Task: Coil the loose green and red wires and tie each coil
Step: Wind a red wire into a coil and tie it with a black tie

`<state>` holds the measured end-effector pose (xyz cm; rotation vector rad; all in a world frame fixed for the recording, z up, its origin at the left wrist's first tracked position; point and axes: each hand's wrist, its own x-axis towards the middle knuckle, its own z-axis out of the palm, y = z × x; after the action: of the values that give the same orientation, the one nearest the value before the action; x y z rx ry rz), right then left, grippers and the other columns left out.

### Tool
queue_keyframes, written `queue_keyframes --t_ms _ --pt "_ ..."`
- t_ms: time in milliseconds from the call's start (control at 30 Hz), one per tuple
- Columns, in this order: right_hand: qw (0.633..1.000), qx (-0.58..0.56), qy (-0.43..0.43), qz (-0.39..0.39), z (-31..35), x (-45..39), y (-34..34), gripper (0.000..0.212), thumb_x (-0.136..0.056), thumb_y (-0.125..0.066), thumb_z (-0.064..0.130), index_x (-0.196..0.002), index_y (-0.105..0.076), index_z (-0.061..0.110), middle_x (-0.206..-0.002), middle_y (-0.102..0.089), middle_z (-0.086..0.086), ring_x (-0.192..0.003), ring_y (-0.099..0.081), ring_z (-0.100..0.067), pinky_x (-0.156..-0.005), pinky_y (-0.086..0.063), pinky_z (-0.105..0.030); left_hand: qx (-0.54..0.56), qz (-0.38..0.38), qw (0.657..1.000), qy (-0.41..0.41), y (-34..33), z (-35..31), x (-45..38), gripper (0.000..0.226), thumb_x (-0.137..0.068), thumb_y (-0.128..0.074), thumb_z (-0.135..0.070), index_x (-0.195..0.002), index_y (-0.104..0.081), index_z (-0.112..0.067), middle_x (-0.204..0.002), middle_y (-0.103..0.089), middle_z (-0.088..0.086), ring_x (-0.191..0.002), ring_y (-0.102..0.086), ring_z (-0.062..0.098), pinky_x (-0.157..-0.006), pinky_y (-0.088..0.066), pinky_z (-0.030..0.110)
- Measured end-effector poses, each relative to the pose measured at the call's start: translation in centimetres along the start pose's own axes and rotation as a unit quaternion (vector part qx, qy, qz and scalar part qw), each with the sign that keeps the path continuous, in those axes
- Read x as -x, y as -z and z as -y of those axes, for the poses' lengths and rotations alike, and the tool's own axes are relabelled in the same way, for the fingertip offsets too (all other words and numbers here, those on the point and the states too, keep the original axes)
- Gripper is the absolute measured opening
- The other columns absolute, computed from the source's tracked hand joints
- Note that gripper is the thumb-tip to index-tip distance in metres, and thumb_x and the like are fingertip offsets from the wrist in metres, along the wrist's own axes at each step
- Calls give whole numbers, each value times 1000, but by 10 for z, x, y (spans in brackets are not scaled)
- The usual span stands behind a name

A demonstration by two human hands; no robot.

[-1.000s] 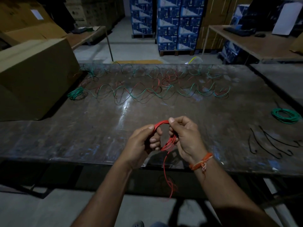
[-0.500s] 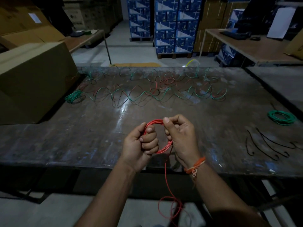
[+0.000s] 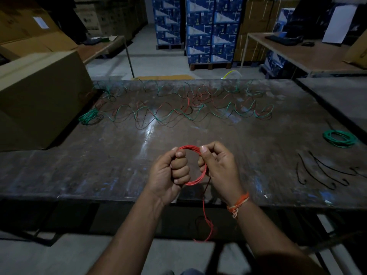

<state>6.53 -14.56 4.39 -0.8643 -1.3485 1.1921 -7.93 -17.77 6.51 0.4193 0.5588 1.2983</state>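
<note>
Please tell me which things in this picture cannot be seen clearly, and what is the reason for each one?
- Head view: the left side of the red coil is hidden inside the left hand.
- Head view: the loose red tail blurs in the dark below the table edge; its end is unclear.
- Head view: the black ties are too thin and dim to count.
- Head view: any tie on the green coil is too small to see.

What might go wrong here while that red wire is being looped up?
The red coil is held only by the left hand and right hand, untied, so a slip may let it spring open. Its loose tail dangles below the table edge and might snag or tangle.
</note>
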Motion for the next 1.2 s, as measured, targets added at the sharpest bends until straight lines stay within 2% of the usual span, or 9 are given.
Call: queue_keyframes --t_ms 200,267,367,500,633,867,967,1067,1200 --pt "994 2 -96 49 -21 19 19 8 -98 -58 -2 -104 -60 4 -73 -64 -9 -58 -58 -12 -58 -48 -22 70 -25 994 -77 19 -30 0 22 -95 -42 -22 -73 -47 -21 -54 -13 -10 -44 -6 7 -38 -10 17" --pt "991 43 -110 56 -33 30 25 10 -97 -62 0 -100 -61 9 -75 -62 -12 -56 -58 -11 -56 -47 -23 99 -31 989 -106 27 -40 0 25 -96 -41 -21 -72 -48 -21 -49 -20 -10 -42 -10 8 -38 -13 17" --pt "975 160 -110 112 -42 46 30 10 -93 -69 13 -87 -66 20 -67 -61 1 -55 -56 -8 -55 -45 -25 102 -61 982 -148 34 -46 0 24 -98 -42 -22 -75 -48 -21 -49 -26 -9 -37 -21 7 -38 -15 17" --pt "936 300 -12 183 -24 58 26 3 -87 -72 20 -86 -73 23 -71 -62 18 -66 -60 1 -63 -41 -13 36 -114 973 -195 38 -39 1 21 -100 -42 -24 -80 -47 -20 -50 -27 -10 -38 -23 4 -39 -15 17" --pt "910 330 116 222 8 49 18 7 -92 -67 20 -92 -74 23 -80 -60 11 -79 -59 -5 -69 -43 -18 -104 -155 957 -224 36 -24 1 32 -108 -33 -25 -82 -48 -17 -49 -30 -11 -38 -25 2 -38 -21 17" --pt "904 313 231 178 44 22 -7 8 -92 -71 12 -97 -75 14 -86 -62 1 -82 -61 -11 -73 -49 -27 -320 -115 911 -232 30 7 10 33 -109 -35 -22 -83 -52 -10 -57 -45 1 -50 -41 12 -47 -35 23" --pt "898 315 250 179 52 12 -13 16 -90 -71 5 -104 -74 12 -91 -65 0 -87 -61 -10 -76 -47 -22 -339 -92 909 -225 26 9 14 35 -108 -39 -18 -79 -58 -11 -58 -48 -3 -52 -42 8 -47 -36 21" --pt "905 312 237 165 55 1 -12 19 -89 -73 5 -106 -74 14 -92 -66 7 -88 -60 -1 -77 -41 -9 -322 -88 921 -200 25 5 19 37 -106 -40 -19 -72 -57 -16 -52 -37 -6 -46 -30 5 -43 -27 17" --pt "931 285 198 113 49 -5 -12 19 -86 -78 12 -103 -74 19 -92 -68 11 -89 -63 -1 -76 -45 -10 -270 -42 951 -143 26 2 27 35 -102 -44 -32 -77 -57 -10 -51 -28 -6 -44 -18 6 -44 -14 17"
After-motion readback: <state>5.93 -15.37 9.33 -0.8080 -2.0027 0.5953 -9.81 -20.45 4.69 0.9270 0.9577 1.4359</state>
